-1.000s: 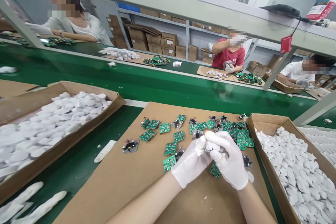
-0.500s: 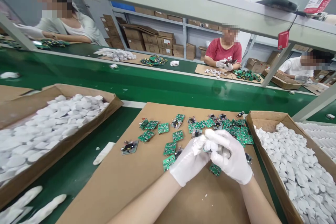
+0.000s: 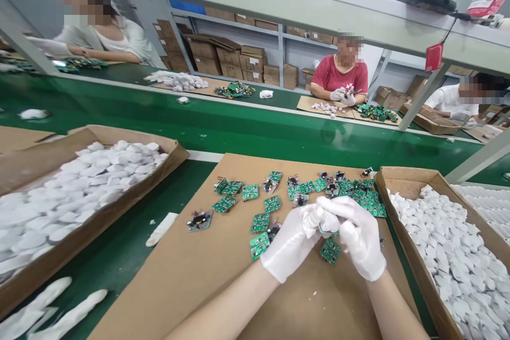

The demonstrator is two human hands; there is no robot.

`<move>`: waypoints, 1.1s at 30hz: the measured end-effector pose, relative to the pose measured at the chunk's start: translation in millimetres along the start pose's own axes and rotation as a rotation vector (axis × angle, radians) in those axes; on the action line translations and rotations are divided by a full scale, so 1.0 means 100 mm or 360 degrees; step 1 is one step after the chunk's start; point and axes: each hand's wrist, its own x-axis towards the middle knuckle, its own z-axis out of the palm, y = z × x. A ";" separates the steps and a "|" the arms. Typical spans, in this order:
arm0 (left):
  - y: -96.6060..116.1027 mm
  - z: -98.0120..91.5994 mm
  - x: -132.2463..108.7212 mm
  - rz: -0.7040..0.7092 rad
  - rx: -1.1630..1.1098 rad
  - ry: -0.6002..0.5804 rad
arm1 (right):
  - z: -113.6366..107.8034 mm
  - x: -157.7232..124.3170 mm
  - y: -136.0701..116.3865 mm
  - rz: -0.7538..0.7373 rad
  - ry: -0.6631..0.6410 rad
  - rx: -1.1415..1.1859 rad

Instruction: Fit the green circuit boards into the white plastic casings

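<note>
My left hand (image 3: 290, 241) and my right hand (image 3: 362, 236), both in thin white gloves, meet above the cardboard sheet (image 3: 207, 276). Their fingers are closed around a small circuit board, with a soft white piece (image 3: 329, 221) folded over it. Only a bit of the board's green edge shows between the fingertips. Just under the hands lies another green circuit board (image 3: 330, 251). Several more circuit boards (image 3: 260, 222) are scattered beyond and to the left, some with components facing up, and they crowd together behind my right hand.
A cardboard tray of white pieces (image 3: 450, 255) stands on the right; a larger tray (image 3: 175, 151) of similar pieces is on the left. White finger-shaped cloths (image 3: 161, 229) lie on the green surface. Beyond the conveyor belt (image 3: 239, 127), three people sit under a metal frame.
Both hands stay together, and the right fingers have closed in more around the board and white piece. White items on the belt have moved right. The view has shifted slightly.
</note>
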 end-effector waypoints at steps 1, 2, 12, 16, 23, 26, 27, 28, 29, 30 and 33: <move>0.00 -0.01 0.00 -0.0002 0.0038 -0.0011 | 0.01 0.00 0.00 0.0007 0.0048 -0.0023; -0.01 -0.01 0.01 -0.0002 0.0061 -0.0017 | 0.02 -0.01 0.01 0.0008 0.0095 -0.0054; -0.03 -0.06 0.00 0.0012 -0.0196 0.0078 | -0.02 0.01 0.06 -0.0169 -0.0187 -0.0283; -0.10 -0.11 0.01 -0.0096 -0.0327 0.0128 | -0.03 -0.02 0.13 -0.0348 -0.0166 -0.0385; -0.14 -0.13 0.01 -0.0085 -0.0434 0.0032 | 0.01 -0.03 0.14 -0.0344 -0.0057 -0.0399; -0.13 -0.11 0.00 -0.0123 -0.0500 0.0034 | 0.00 -0.02 0.13 -0.0293 -0.0056 -0.0426; -0.12 -0.10 0.00 -0.0150 -0.0533 0.0058 | 0.00 -0.02 0.13 -0.0299 -0.0079 -0.0452; -0.12 -0.09 0.01 -0.0172 -0.0562 0.0081 | -0.01 -0.02 0.13 -0.0314 -0.0095 -0.0471; -0.11 -0.09 0.01 -0.0187 -0.0576 0.0093 | -0.01 -0.02 0.13 -0.0315 -0.0097 -0.0475; -0.10 -0.08 0.01 -0.0190 -0.0576 0.0093 | -0.01 -0.02 0.14 -0.0290 -0.0089 -0.0456; -0.06 -0.09 0.03 -0.0168 -0.0516 0.0062 | 0.01 -0.04 0.16 -0.0119 -0.0083 -0.0378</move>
